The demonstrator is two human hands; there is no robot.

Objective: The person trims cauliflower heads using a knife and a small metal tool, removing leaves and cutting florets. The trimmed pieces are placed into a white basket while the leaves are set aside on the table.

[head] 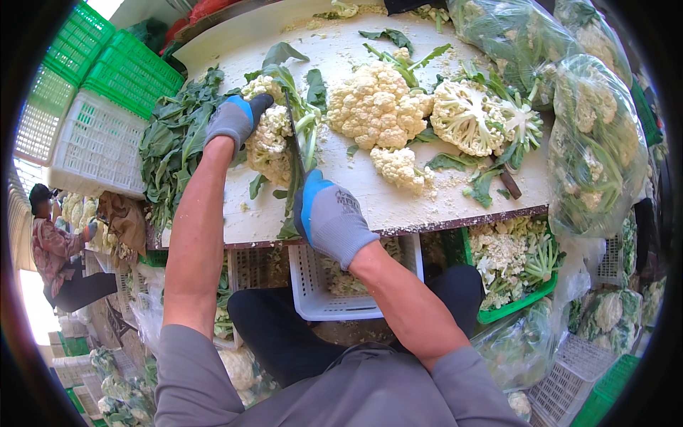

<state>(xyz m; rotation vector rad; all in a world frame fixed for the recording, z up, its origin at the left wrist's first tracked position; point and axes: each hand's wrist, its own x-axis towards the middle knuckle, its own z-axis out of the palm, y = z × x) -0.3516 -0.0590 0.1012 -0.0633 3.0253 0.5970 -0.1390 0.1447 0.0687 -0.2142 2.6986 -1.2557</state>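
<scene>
My left hand (237,118), in a grey and blue coated glove, grips a cauliflower head (269,141) from its left side. A knife in my right hand (331,213) has its long dark blade (294,131) against the right side of that head, beside the pale stalks and green leaves (307,128). The handle is hidden inside my gloved fist. On the white tabletop (341,181), to the right, sit a large cream cauliflower (373,104), a smaller floret piece (397,166) and a cauliflower with its cut, branching underside showing (463,116).
Leaves (179,139) are heaped at the table's left. Wrapped cauliflowers (597,144) stand at its right, near a brown handle (510,184). Below the edge are a white crate (341,309) and a green crate (512,301) of trimmings. Stacked crates (101,139) and another person (64,245) are at left.
</scene>
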